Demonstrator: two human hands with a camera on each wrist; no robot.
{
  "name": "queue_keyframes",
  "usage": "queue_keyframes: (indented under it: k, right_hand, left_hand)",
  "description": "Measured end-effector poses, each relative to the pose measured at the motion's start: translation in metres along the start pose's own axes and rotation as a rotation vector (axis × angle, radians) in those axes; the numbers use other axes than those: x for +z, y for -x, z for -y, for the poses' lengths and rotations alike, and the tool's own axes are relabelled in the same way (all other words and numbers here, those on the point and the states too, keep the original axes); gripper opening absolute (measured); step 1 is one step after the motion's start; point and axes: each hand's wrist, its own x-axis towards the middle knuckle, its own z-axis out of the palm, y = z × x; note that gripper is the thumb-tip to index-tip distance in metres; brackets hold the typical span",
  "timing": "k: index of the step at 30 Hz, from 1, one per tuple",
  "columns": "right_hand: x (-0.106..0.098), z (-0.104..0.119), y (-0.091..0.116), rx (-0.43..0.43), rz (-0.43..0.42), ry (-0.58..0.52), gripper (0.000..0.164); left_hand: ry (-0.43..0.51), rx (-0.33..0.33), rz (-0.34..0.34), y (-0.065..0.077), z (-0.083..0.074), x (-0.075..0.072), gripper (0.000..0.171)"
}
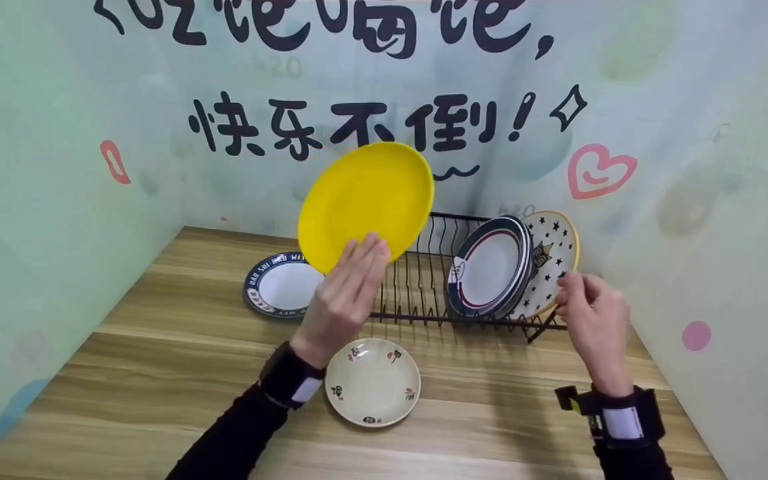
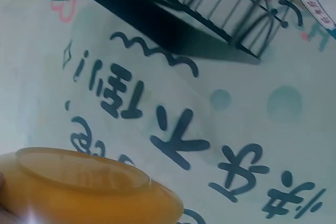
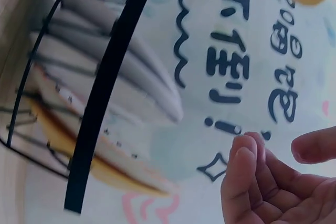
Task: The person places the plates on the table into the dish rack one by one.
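My left hand (image 1: 343, 299) holds a yellow plate (image 1: 372, 197) up in front of the back wall, gripping its lower edge with the fingers across the plate's face. In the left wrist view the yellow plate (image 2: 94, 192) shows from the side, and most of that hand is out of frame. My right hand (image 1: 596, 320) hovers empty near the right end of a black wire dish rack (image 1: 417, 283). Its fingers (image 3: 239, 174) are loosely bent, and the thumb is apart from them.
Dark-rimmed plates (image 1: 491, 270) and a star-patterned plate (image 1: 551, 260) with a yellow edge lean in the rack's right end. A blue-rimmed plate (image 1: 284, 287) lies left of the rack. A cream plate (image 1: 372, 383) lies in front on the wooden table (image 1: 157, 373).
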Motion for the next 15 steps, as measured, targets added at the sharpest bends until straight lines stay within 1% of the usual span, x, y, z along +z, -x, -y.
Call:
queue_keyframes:
  k: [3,6,9,12,15]
  right_hand:
    - [0.009,0.009,0.007,-0.065,0.035,-0.058,0.033]
    - [0.015,0.016,0.014,-0.15,0.049,-0.057,0.033]
    - [0.017,0.023,0.02,-0.195,0.066,-0.07,0.036]
    - [0.018,0.027,0.025,-0.172,0.104,-0.134,0.04]
    - [0.021,0.03,0.028,-0.112,0.167,-0.231,0.045]
  left_hand:
    - [0.009,0.049,0.02,0.002,-0.009,0.002,0.028]
    - [0.014,0.098,0.046,0.003,-0.018,0.004,0.026]
    - [0.009,0.15,0.089,0.004,-0.027,0.006,0.026]
    - [-0.006,0.205,0.126,0.005,-0.035,0.009,0.026]
    - [-0.016,0.25,0.152,0.008,-0.043,0.012,0.027]
